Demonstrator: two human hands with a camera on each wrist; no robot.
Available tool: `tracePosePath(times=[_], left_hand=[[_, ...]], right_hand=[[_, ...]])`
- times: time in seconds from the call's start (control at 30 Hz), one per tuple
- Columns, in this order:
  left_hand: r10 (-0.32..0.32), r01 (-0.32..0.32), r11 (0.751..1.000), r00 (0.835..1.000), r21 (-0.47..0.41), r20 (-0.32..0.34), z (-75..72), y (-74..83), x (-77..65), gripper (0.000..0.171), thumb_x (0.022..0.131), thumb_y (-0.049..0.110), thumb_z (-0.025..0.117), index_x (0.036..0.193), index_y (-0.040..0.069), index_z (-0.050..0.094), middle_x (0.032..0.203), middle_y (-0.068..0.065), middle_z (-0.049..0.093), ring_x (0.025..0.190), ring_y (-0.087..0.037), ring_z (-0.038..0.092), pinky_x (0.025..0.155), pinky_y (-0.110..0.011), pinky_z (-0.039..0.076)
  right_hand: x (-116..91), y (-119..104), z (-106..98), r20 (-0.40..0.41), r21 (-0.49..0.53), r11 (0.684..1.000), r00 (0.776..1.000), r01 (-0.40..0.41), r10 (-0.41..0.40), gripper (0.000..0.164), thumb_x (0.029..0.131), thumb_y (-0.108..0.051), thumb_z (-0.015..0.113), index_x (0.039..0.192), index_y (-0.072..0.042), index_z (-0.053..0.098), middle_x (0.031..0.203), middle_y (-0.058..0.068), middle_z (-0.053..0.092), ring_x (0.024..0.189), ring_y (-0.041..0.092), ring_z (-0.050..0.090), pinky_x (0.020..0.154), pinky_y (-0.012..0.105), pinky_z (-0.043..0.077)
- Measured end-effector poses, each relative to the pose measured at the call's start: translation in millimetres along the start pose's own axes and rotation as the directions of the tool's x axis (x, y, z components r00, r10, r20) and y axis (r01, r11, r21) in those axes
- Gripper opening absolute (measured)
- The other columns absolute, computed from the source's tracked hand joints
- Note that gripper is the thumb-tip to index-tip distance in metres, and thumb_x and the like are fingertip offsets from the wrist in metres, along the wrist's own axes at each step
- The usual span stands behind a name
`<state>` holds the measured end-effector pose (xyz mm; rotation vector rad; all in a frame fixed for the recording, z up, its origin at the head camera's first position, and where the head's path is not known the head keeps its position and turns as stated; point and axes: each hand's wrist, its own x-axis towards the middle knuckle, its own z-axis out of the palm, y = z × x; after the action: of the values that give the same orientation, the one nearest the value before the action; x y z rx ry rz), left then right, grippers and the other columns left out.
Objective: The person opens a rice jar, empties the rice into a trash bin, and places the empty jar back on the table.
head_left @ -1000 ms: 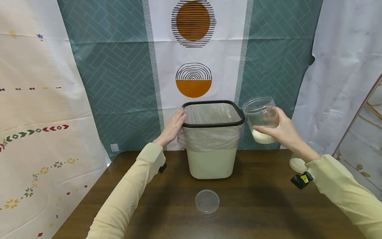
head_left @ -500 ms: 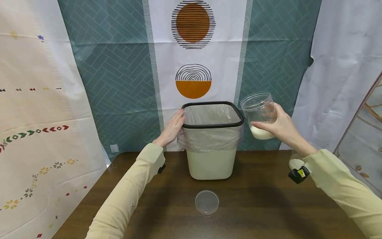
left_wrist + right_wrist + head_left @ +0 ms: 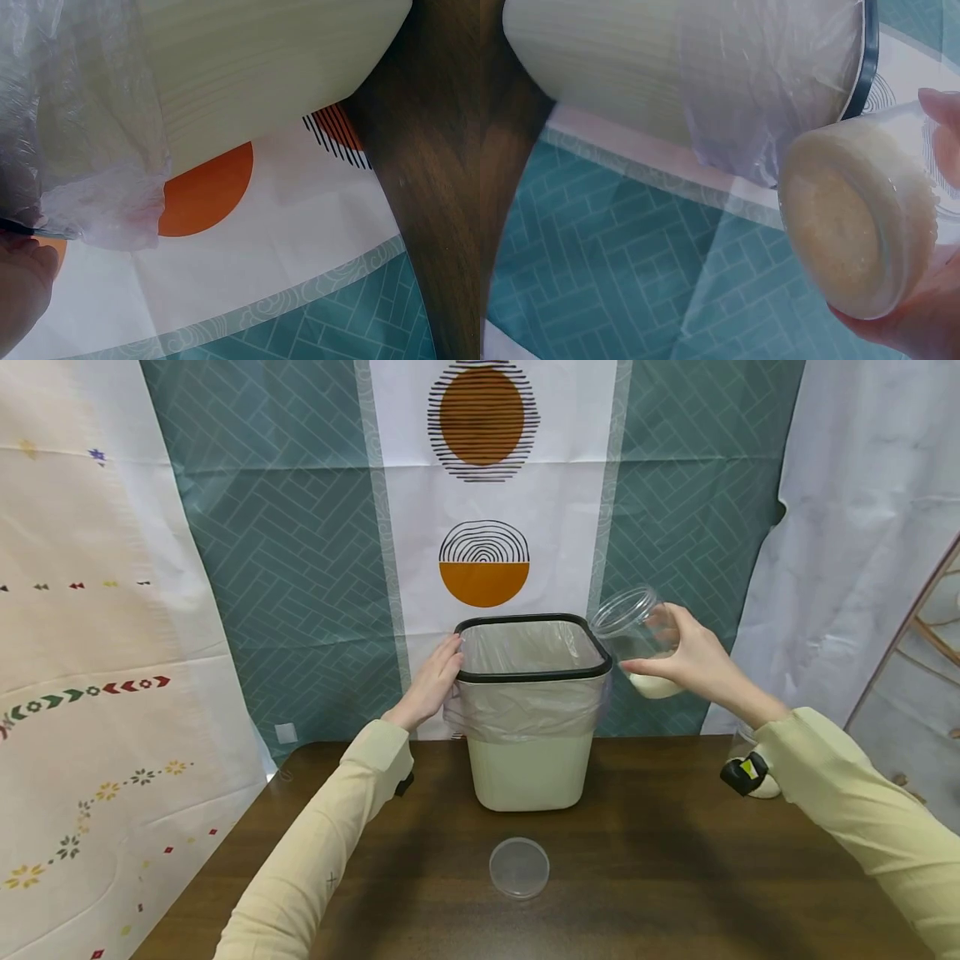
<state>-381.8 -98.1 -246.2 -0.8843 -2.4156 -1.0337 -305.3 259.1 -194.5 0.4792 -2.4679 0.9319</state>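
Observation:
My right hand (image 3: pixel 693 647) grips a clear plastic jar (image 3: pixel 636 639), thumb on the near side and fingers behind. The jar is lidless and tilts left, its mouth close by the right rim of a pale green trash bin (image 3: pixel 531 772). White grainy contents (image 3: pixel 840 225) fill its bottom in the right wrist view. My left hand (image 3: pixel 431 685) rests against the bin's left rim with its fingers extended; in the left wrist view its fingertips (image 3: pixel 43 259) meet the black rim. A clear bag (image 3: pixel 528 714) lines the bin and folds down over its outside.
A round clear lid (image 3: pixel 519 867) lies flat on the dark wooden table (image 3: pixel 600 902) in front of the bin. Another clear jar with white contents (image 3: pixel 767 787) stands behind my right wrist, partly hidden. Patterned cloths (image 3: pixel 285 568) hang behind and at both sides.
My right hand has moved left and up with the jar, bringing it to the bin's rim and tilting it further left. My left hand stays in place on the bin.

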Motion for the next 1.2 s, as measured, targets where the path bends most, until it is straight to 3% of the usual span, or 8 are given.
tracePosePath(times=[0.57,0.87,1.2], left_hand=[[-0.002,0.002,1.000,1.000,0.011,-0.009,0.5,0.0,0.6,0.051,0.099,0.025,0.026,0.137,-0.008,0.028,0.144,-0.018,0.021,0.132,-0.024,0.014,0.104,-0.032,0.010],[-0.028,0.028,1.000,1.000,0.009,0.003,0.6,0.0,-1.4,0.051,0.100,0.027,0.025,0.138,-0.006,0.026,0.145,-0.015,0.019,0.132,-0.022,0.013,0.104,-0.032,0.010],[-0.037,0.037,0.999,0.999,0.000,0.013,-0.6,1.7,-1.3,0.051,0.100,0.027,0.025,0.139,-0.004,0.026,0.146,-0.012,0.019,0.132,-0.020,0.012,0.104,-0.030,0.010]], right_hand=[[18,-16,-2,0.055,-0.181,0.967,0.984,0.179,-0.172,0.092,0.066,-0.036,0.080,0.133,0.003,0.031,0.128,0.020,0.039,0.113,0.037,0.039,0.084,0.057,0.033],[29,-25,1,0.072,-0.326,0.906,0.963,0.269,-0.260,0.090,0.062,-0.033,0.082,0.132,0.001,0.037,0.122,0.020,0.045,0.107,0.039,0.041,0.081,0.058,0.034],[41,-33,3,0.099,-0.434,0.814,0.918,0.386,-0.383,0.087,0.060,-0.029,0.083,0.130,-0.001,0.038,0.122,0.022,0.046,0.107,0.041,0.042,0.082,0.060,0.030]])
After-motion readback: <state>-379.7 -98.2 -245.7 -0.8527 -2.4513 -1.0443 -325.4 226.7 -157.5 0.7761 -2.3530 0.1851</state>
